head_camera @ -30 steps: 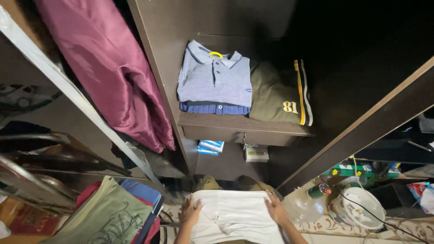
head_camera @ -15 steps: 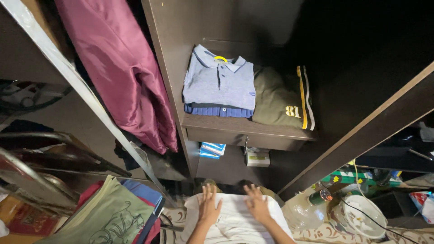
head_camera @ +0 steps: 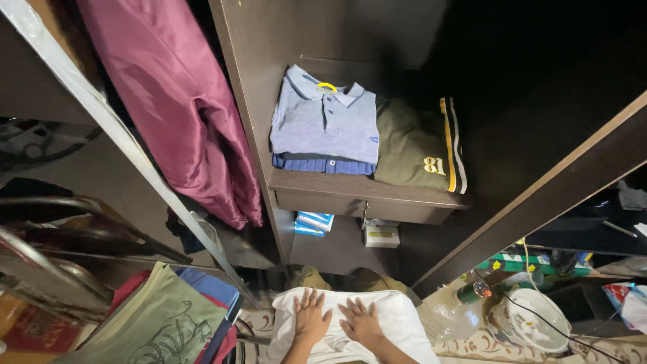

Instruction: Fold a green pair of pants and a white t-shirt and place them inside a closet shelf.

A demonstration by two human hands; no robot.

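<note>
I see L hand (head_camera: 311,317) & R hand (head_camera: 360,322) flat, grip wide, holding nothing, pressing white folded garment (head_camera: 397,320) at frame bottom, below wardrobe shelf (head_camera: 364,187) w/ blue polo (head_camera: 327,121).

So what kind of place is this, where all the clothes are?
Most likely a bedroom wardrobe at home. Folded shirts, a blue polo shirt and an olive shirt, sit on a dark wooden shelf, a maroon garment hangs beside it, and both hands press a white cloth flat below.
</note>
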